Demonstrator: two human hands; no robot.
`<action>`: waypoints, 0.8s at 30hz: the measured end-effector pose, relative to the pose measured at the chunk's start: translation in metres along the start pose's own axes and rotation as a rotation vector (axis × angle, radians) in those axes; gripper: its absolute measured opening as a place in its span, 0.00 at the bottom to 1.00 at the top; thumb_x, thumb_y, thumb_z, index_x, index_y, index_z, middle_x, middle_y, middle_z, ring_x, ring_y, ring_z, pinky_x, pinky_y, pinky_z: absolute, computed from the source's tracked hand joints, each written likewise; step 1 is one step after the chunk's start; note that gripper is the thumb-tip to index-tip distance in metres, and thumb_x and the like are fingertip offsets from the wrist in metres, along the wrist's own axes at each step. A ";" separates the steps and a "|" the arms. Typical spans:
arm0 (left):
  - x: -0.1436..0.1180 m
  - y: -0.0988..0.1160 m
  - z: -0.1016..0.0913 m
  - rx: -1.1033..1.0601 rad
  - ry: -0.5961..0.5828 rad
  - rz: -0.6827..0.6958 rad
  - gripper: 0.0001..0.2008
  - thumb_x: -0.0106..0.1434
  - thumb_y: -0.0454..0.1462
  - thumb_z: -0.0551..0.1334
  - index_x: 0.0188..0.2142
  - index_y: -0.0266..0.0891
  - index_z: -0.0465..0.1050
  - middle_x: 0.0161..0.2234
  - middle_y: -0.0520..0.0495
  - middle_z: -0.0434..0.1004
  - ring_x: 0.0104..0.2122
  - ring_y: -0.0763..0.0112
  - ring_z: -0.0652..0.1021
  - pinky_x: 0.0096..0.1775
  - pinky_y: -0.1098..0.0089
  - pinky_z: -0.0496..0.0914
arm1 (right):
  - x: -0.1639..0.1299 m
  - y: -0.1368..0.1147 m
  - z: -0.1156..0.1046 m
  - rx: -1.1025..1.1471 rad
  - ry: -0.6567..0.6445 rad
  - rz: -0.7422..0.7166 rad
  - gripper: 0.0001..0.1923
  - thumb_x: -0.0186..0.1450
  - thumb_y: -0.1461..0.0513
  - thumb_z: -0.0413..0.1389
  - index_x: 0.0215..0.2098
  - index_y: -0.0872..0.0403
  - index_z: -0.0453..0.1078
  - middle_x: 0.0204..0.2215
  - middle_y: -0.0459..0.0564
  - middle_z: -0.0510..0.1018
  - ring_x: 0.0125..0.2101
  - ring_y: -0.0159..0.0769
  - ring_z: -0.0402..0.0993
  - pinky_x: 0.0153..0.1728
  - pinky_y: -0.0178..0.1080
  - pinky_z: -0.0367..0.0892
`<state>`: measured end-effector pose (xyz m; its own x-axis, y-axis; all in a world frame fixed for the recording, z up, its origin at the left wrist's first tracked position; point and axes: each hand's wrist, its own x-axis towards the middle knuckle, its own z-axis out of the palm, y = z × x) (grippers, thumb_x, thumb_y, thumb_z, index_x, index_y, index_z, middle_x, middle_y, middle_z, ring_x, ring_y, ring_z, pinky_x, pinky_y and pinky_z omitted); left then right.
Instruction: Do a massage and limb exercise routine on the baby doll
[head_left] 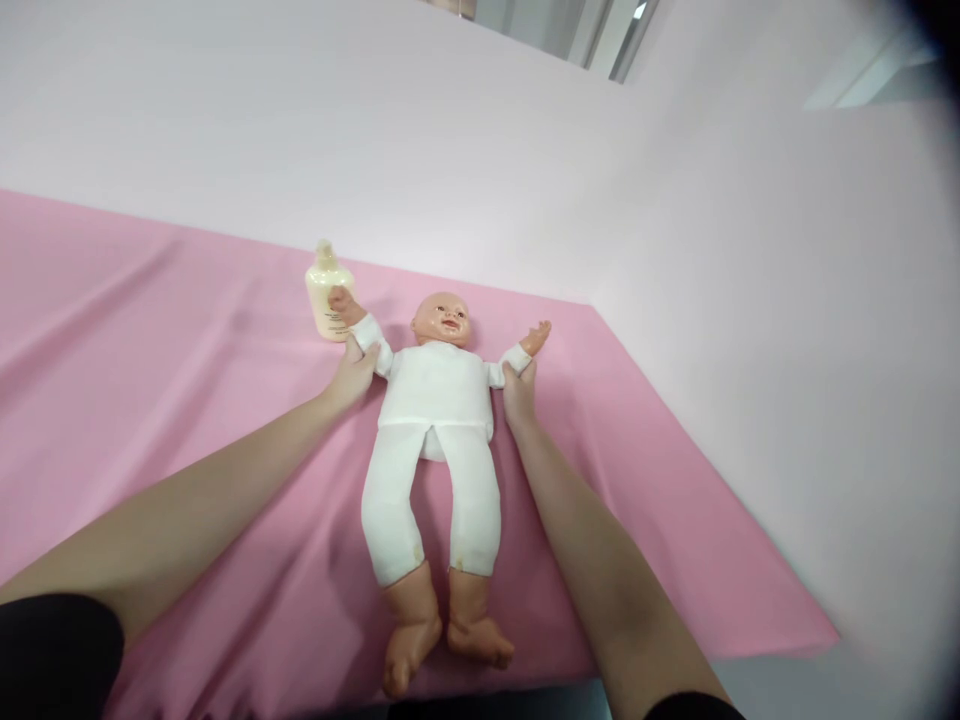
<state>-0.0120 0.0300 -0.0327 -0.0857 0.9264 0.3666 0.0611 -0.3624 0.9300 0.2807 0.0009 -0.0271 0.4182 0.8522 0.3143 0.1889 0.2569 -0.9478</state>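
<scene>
Left hand [358,368]: reaching forward, arm outstretched, grip closing around the doll's sleeve near its wrist.
Right hand [519,388]: mirroring, pinching the other sleeve.
Doll [435,400]: lying face-up on the pink worktop [150,350].
Bottle [328,290]: standing just behind the doll's raised hand.

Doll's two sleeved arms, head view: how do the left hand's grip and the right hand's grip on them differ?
The left hand grips the white-sleeved arm of the plastic baby doll beside the cream lotion bottle; the right hand grips the opposite sleeve, with only pink cloth near it. The left forearm reaches in diagonally; the right runs straighter. Both hands close their fingers on a sleeve near the cuff, and both doll arms are spread.
</scene>
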 end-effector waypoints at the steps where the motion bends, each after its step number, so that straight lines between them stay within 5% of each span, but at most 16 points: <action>1: 0.000 0.000 0.000 -0.005 0.021 -0.028 0.16 0.71 0.40 0.56 0.56 0.40 0.57 0.53 0.40 0.71 0.53 0.60 0.72 0.58 0.58 0.68 | 0.002 0.001 -0.001 0.002 0.011 -0.001 0.21 0.62 0.58 0.52 0.54 0.49 0.58 0.51 0.56 0.73 0.51 0.45 0.72 0.54 0.53 0.70; 7: -0.003 0.013 0.001 0.135 -0.030 0.028 0.16 0.71 0.37 0.54 0.57 0.38 0.56 0.57 0.39 0.69 0.58 0.60 0.70 0.64 0.55 0.63 | -0.001 -0.001 -0.002 -0.053 -0.028 -0.020 0.21 0.63 0.60 0.51 0.55 0.50 0.61 0.50 0.56 0.76 0.49 0.45 0.74 0.54 0.52 0.71; 12: -0.007 0.020 0.004 0.276 -0.200 0.182 0.21 0.67 0.37 0.55 0.59 0.39 0.66 0.57 0.41 0.74 0.58 0.55 0.73 0.64 0.53 0.65 | -0.011 -0.009 0.004 -0.088 -0.166 -0.152 0.25 0.61 0.62 0.52 0.58 0.52 0.66 0.55 0.56 0.76 0.55 0.45 0.73 0.60 0.51 0.67; 17: -0.008 0.016 0.004 0.456 -0.261 0.265 0.25 0.67 0.36 0.53 0.62 0.39 0.70 0.56 0.39 0.75 0.57 0.52 0.73 0.65 0.47 0.63 | -0.014 -0.012 0.005 -0.176 -0.257 -0.343 0.29 0.54 0.69 0.46 0.50 0.53 0.74 0.50 0.54 0.78 0.55 0.43 0.72 0.65 0.50 0.62; 24: -0.009 0.024 0.006 0.380 -0.263 0.277 0.23 0.67 0.37 0.54 0.61 0.38 0.68 0.60 0.38 0.74 0.60 0.52 0.72 0.65 0.47 0.63 | -0.013 -0.009 0.006 -0.151 -0.203 -0.237 0.29 0.56 0.68 0.48 0.56 0.52 0.69 0.55 0.53 0.77 0.57 0.42 0.71 0.65 0.50 0.63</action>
<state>-0.0035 0.0137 -0.0136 0.2335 0.8132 0.5331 0.4056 -0.5798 0.7066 0.2684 -0.0100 -0.0228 0.1641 0.8542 0.4934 0.3949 0.4014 -0.8264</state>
